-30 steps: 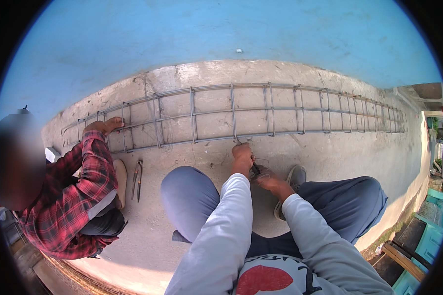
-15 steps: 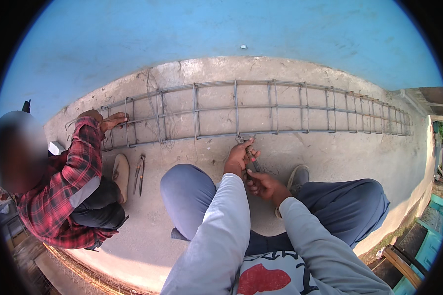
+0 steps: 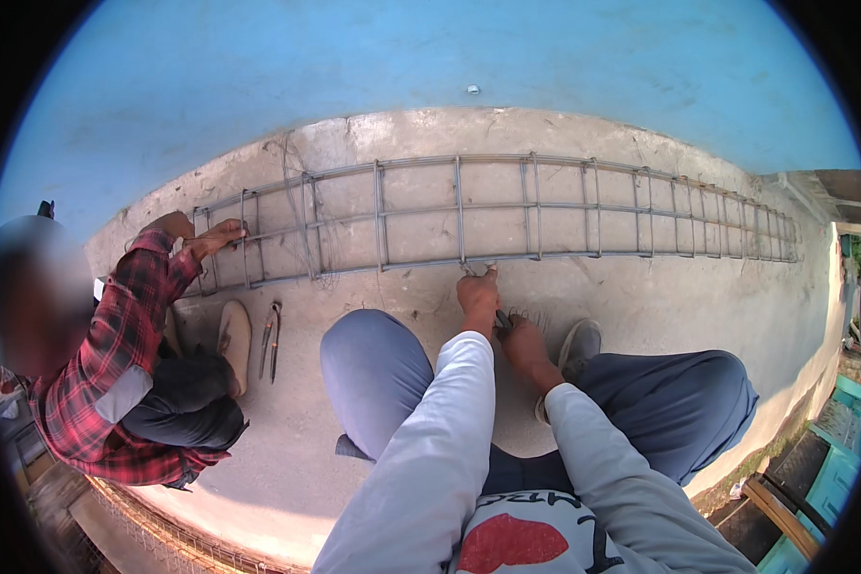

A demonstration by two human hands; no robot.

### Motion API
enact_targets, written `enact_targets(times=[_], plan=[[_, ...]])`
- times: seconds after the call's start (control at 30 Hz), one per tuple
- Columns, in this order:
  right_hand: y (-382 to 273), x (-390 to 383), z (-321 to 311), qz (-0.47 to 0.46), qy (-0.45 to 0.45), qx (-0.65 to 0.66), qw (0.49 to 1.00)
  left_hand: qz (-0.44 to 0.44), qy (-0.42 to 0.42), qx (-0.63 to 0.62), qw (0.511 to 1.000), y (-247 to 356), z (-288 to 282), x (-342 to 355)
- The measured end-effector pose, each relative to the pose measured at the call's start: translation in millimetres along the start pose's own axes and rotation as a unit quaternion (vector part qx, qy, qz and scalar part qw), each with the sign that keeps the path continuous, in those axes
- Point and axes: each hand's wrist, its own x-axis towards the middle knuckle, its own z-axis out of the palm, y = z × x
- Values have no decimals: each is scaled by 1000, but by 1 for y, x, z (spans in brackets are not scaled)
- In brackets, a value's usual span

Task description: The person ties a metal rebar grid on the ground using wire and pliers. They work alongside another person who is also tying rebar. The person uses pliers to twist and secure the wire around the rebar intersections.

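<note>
From where I stand, a long cage of steel bars [image 3: 460, 208] lies on the concrete floor [image 3: 392, 297], running alongside a blue wall [image 3: 430, 57]. The person squats before its near side, knees apart, both forearms in pale sleeves reaching forward. The left hand [image 3: 478, 292] is at the cage's near bottom bar, fingers curled in, the back of the hand uppermost; I cannot tell whether it is pinching anything there. Just behind it and to the right, the right hand [image 3: 525, 345] is closed around a dark-handled tool [image 3: 502, 320], whose far end is hidden by the left hand. A tuft of thin wires [image 3: 534, 314] fans out right beside that right hand. On the floor to the left of the person's knee lies a pair of pincers [image 3: 275, 330], its handles pointing back and its head toward the cage. Further left crouches a co-worker in a red plaid shirt [image 3: 91, 383], one hand [image 3: 218, 236] at the cage's left end, and a beige shoe [image 3: 234, 344] is planted near the pincers.
</note>
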Motion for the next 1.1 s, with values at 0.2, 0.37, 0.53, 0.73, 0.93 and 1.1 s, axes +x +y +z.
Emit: enact_targets(times=[0.2,0.37,0.53,0.73,0.93,1.1], plan=[[7,13,-40,215,-335,435,808,-78,-183,18,980,21,-19,-6],[10,19,-29,227,-392,497,740,-114,-261,-77,956,16,-29,10],[-8,27,-42,-45,-114,41,992,-108,-73,-265,955,-5,4,15],[-10,21,-33,-76,-84,45,993,-110,-33,-137,984,-20,29,47],[-13,5,-35,139,-349,619,690,66,-186,16,980,-15,-3,68],[-31,2,-45,82,-315,651,685,-11,-285,-213,934,7,-8,34]])
